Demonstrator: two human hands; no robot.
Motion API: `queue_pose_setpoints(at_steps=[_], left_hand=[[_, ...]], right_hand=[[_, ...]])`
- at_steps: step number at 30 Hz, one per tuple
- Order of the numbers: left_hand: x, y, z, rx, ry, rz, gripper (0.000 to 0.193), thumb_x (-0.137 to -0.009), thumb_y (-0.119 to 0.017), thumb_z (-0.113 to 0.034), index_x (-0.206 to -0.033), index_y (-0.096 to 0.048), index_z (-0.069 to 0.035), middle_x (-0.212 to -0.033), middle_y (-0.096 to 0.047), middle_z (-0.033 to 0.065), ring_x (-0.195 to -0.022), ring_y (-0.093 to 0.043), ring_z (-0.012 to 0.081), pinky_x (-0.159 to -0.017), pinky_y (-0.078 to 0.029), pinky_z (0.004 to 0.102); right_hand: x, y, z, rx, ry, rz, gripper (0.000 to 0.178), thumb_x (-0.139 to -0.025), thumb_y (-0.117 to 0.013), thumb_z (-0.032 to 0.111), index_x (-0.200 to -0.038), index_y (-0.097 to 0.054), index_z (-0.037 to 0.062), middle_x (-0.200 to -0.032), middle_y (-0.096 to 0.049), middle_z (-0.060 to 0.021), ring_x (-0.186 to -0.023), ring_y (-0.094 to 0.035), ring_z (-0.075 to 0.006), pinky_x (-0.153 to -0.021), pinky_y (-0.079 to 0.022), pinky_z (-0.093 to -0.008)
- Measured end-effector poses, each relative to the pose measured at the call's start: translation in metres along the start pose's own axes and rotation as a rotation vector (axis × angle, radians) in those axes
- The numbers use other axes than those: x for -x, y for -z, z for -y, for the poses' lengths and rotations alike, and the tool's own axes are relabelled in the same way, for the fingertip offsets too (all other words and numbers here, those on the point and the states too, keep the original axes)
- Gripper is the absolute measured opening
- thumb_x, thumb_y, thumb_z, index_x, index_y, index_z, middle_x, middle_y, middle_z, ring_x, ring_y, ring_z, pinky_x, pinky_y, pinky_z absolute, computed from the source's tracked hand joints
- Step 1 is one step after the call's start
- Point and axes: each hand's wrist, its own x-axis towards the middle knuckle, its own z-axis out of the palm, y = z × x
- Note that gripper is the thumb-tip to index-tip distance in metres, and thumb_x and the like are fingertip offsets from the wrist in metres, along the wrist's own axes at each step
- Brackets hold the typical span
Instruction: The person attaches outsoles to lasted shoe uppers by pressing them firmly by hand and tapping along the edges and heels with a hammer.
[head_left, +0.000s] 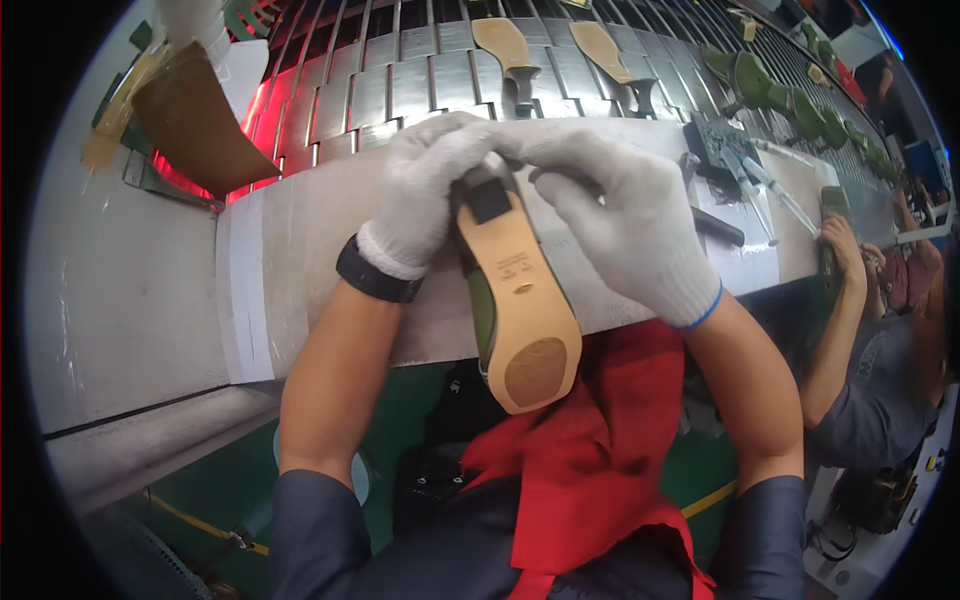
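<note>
A green shoe [525, 285] is sole up in front of me, its tan sole facing the camera, black heel block away from me and toe over the table edge. Around its heel end, the fingers of my gloved left hand [425, 185] are closed. My gloved right hand [630, 215] is beside the heel, fingers curled and bent toward the left hand's fingertips. Whatever its fingertips may pinch is hidden. Both gloves are white knit.
Beyond the worktable [320, 240] runs a metal slat conveyor [400, 90], carrying a tan sole with a heel [502, 45] and several green shoes [765, 85]. To the right lie a hammer [717, 226], a syringe [780, 192] and a black tray [712, 150]. A co-worker's hand [845, 245] is farther right.
</note>
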Motion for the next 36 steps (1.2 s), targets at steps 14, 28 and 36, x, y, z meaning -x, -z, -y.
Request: queue_pose_setpoints(at_steps=[14,28,36], left_hand=[[-0.022,-0.038,0.034,-0.445,-0.33,-0.032,0.035,-0.114,-0.064,-0.026,-0.127,-0.079,0.004,-0.102,-0.079,0.0043,-0.094,-0.07,0.0116,-0.085,-0.056,0.0271],[-0.021,-0.031,0.04,-0.346,-0.302,-0.012,0.03,-0.112,-0.069,-0.023,-0.123,-0.08,0.003,-0.11,-0.083,0.006,-0.1,-0.075,0.0115,-0.093,-0.058,0.0283],[-0.015,-0.037,0.026,-0.625,-0.328,0.035,0.03,-0.107,-0.072,-0.032,-0.126,-0.079,-0.011,-0.114,-0.082,0.0132,-0.097,-0.079,0.0294,-0.082,-0.06,0.0439]], right_hand=[[-0.019,0.045,0.004,0.677,0.223,0.546,0.038,-0.109,-0.062,0.034,-0.112,-0.074,-0.0023,-0.089,-0.073,-0.0262,-0.086,-0.075,-0.0441,-0.08,-0.059,-0.0524],[0.023,0.025,-0.011,0.224,-0.054,0.129,0.046,-0.095,-0.081,0.041,-0.111,-0.079,-0.0021,-0.091,-0.077,-0.0175,-0.084,-0.076,-0.027,-0.082,-0.061,-0.039],[0.031,0.015,-0.024,-0.036,-0.319,0.285,0.05,-0.096,-0.085,0.039,-0.126,-0.076,-0.0005,-0.105,-0.079,-0.0114,-0.093,-0.074,-0.0188,-0.085,-0.061,-0.0361]])
